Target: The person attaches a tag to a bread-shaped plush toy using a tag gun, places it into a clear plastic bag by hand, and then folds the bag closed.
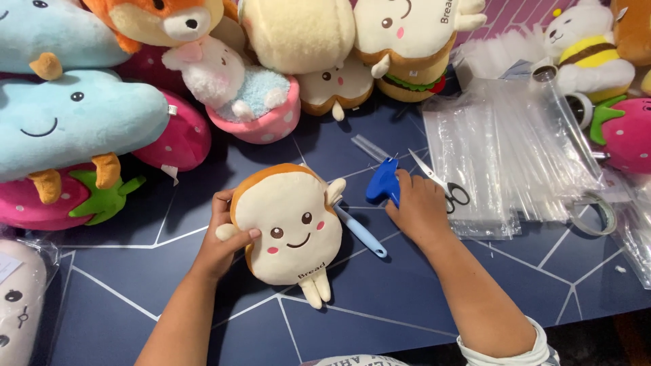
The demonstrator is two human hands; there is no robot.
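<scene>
Bare forearms; right arm [475,298] white rolled sleeve [536,349] near elbow.

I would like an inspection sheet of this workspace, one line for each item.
Surface: dark blue table with thin white lines.
Job's things: bread-slice plush toy lying face up; blue tool with a pale blue handle.
Clutter: scissors, stack of clear plastic bags, tape rolls.
Grippers: left hand grips the toy's side; right hand rests on the blue tool.
Cables: nothing seen.
Surroundings: many plush toys along the far edge, among them a cloud plush and a strawberry plush.
</scene>
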